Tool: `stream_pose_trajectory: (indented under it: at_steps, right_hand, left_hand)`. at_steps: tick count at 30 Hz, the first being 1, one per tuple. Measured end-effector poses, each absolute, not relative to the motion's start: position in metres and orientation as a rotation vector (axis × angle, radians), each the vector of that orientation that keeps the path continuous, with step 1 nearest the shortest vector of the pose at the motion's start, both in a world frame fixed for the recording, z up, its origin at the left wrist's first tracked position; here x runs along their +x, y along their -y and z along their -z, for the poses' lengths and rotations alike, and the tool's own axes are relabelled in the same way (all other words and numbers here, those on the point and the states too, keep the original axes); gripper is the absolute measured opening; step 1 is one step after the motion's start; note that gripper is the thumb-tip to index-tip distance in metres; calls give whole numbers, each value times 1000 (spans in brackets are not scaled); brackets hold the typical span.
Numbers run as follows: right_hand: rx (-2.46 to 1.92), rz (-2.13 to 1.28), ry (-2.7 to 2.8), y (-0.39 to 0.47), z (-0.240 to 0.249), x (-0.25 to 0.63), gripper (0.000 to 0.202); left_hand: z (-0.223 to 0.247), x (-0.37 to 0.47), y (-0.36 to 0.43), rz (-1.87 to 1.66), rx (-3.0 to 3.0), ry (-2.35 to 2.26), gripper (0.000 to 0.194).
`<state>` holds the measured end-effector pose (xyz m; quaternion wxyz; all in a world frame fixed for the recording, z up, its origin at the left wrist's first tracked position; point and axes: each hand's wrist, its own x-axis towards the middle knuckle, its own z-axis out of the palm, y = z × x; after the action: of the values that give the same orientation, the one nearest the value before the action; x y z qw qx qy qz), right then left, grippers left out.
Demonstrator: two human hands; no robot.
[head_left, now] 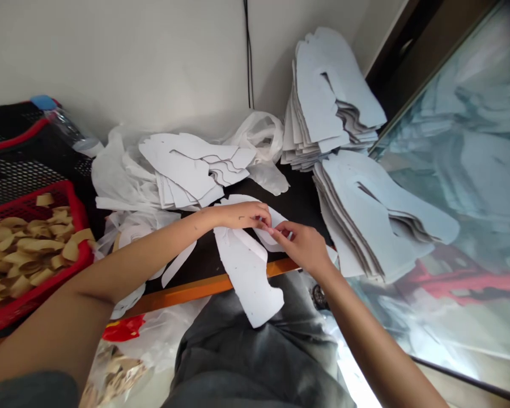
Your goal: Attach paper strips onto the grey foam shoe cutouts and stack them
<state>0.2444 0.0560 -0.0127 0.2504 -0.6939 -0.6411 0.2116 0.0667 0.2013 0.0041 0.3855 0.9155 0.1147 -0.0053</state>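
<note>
A white, horseshoe-shaped cut-out piece, like a shoe upper, lies over the front edge of the dark table, one leg hanging down towards my lap. My left hand reaches across its upper part, fingers curled closed on it near the inner edge. Close against those fingertips, my right hand is closed in a pinch at the same spot. Whatever is between the right fingertips is too small to make out. A narrow white flap stands up along the inner edge, just below the left hand.
Stacks of similar white pieces stand at the back right, at the right and behind my hands, near crumpled plastic bags. At left, a red basket holds tan curled strips. A glass panel borders the right side.
</note>
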Motion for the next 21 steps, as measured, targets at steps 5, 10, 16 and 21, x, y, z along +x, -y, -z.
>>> stream_pose_trajectory:
  at_steps: [5, 10, 16, 21]
  right_hand:
    - [-1854, -697, 1767, -65, 21, 238, 30]
    - [-1880, -741, 1728, -64, 28, 241, 30]
    - [-1986, -628, 1838, -64, 30, 239, 26]
    - [-2015, -625, 1893, -65, 29, 240, 26]
  left_hand:
    - [-1, 54, -196, -156, 2420, -356, 37]
    - [16, 21, -165, -264, 2527, -548, 47]
    - [32, 7, -145, -10, 2726, -561, 61]
    - [35, 8, -148, 77, 2829, -572, 67]
